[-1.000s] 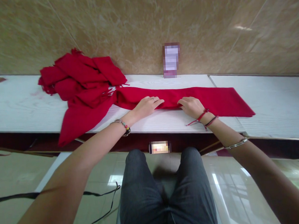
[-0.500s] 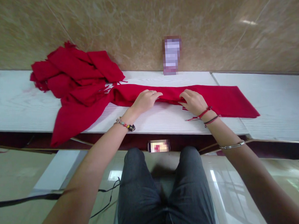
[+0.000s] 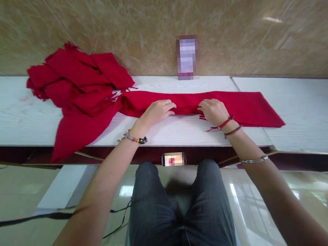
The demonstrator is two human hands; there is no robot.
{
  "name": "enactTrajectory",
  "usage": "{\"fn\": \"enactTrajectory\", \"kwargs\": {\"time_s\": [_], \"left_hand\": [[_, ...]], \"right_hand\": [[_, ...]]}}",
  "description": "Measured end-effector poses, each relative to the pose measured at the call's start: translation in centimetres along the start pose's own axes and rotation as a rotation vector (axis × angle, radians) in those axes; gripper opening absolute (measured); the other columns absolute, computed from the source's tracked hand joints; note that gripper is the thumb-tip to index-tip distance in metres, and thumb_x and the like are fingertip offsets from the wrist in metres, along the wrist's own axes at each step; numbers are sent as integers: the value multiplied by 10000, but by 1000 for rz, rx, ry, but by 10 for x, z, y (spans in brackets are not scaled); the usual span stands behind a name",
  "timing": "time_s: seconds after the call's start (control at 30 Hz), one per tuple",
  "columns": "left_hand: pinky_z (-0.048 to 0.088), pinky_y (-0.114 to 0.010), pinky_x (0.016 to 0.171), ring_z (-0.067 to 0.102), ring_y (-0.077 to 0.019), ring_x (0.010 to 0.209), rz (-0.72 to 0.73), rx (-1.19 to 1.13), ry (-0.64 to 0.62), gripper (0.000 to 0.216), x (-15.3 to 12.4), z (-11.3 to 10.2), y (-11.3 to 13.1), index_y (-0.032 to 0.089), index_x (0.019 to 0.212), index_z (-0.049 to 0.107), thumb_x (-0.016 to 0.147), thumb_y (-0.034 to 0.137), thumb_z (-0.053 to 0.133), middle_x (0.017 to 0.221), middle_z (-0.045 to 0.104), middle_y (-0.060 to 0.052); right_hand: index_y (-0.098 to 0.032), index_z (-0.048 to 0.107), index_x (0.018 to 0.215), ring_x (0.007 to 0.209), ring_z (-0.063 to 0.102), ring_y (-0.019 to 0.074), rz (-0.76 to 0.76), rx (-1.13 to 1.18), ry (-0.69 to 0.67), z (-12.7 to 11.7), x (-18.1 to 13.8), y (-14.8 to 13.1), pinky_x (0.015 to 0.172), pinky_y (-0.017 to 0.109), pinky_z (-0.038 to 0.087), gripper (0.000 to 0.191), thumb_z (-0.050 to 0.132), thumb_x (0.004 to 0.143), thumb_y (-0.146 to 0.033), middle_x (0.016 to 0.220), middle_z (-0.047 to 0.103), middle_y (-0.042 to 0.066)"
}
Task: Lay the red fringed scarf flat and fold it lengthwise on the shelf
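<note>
A long red scarf (image 3: 242, 106) lies folded lengthwise along the white tabletop. At its near edge, left of the middle, my left hand (image 3: 159, 111) is closed on the cloth, thumb toward me and fingers on top. My right hand (image 3: 213, 110) grips the same edge farther right with curled fingers; its fingertips are partly hidden. Between the hands the edge is slightly raised and creased. Fringe strands show under my right hand. To the left, the scarf runs up to a crumpled heap of red fringed cloth (image 3: 79, 76); I cannot tell whether the two are joined.
The white tabletop (image 3: 303, 112) is narrow and backs onto a brown marbled wall (image 3: 137, 29). A phone-like blurred object (image 3: 187, 57) leans against that wall. Another blurred device (image 3: 174, 159) sits below the front edge, above my knees. A corner of red cloth hangs over the edge at left.
The fold between my hands lies a little flatter, and my left fingers have spread slightly over the cloth. The view has shifted slightly; both hands stay at nearly the same places.
</note>
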State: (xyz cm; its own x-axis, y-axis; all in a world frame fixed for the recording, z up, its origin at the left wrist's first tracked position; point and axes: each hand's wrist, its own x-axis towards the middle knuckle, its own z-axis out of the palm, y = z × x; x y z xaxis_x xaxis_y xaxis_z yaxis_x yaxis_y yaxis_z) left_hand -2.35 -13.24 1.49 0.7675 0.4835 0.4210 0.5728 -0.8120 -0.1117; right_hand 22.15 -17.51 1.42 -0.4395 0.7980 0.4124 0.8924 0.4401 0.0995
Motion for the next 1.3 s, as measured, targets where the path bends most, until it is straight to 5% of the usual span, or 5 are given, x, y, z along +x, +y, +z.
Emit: {"fn": "enactTrajectory", "kwargs": {"time_s": [0.37, 0.57, 0.77, 1.3], "left_hand": [[486, -289, 723, 657, -173, 818, -57, 12, -56, 258, -1, 5, -2, 126, 1043, 640, 926, 199, 422, 917, 707, -101], [467, -272, 741, 621, -172, 881, -24, -48, -36, 186, -3, -1, 1, 150, 991, 634, 870, 257, 542, 965, 665, -80], [445, -262, 688, 598, -150, 746, -8, -163, -79, 126, -5, 0, 3, 167, 841, 651, 835, 274, 583, 789, 650, -26], [455, -253, 766, 608, -156, 854, 53, -170, -34, 152, -1, 5, 6, 137, 956, 644, 873, 186, 526, 907, 658, -60]], "right_hand": [[-142, 661, 892, 780, 575, 212, 16, 70, -49, 0, -1, 7, 687, 303, 399, 171, 506, 845, -195, 876, 660, 108], [-159, 657, 797, 704, 559, 202, 27, 100, 0, 2, -3, 13, 639, 293, 388, 160, 511, 820, -218, 791, 655, 92], [-154, 663, 814, 760, 590, 189, -133, 295, -57, 4, -8, 17, 665, 276, 425, 129, 550, 761, -187, 819, 663, 77], [-143, 698, 1020, 857, 621, 199, -196, 371, 6, 6, -8, 10, 755, 301, 499, 260, 543, 820, -201, 969, 666, 108]]}}
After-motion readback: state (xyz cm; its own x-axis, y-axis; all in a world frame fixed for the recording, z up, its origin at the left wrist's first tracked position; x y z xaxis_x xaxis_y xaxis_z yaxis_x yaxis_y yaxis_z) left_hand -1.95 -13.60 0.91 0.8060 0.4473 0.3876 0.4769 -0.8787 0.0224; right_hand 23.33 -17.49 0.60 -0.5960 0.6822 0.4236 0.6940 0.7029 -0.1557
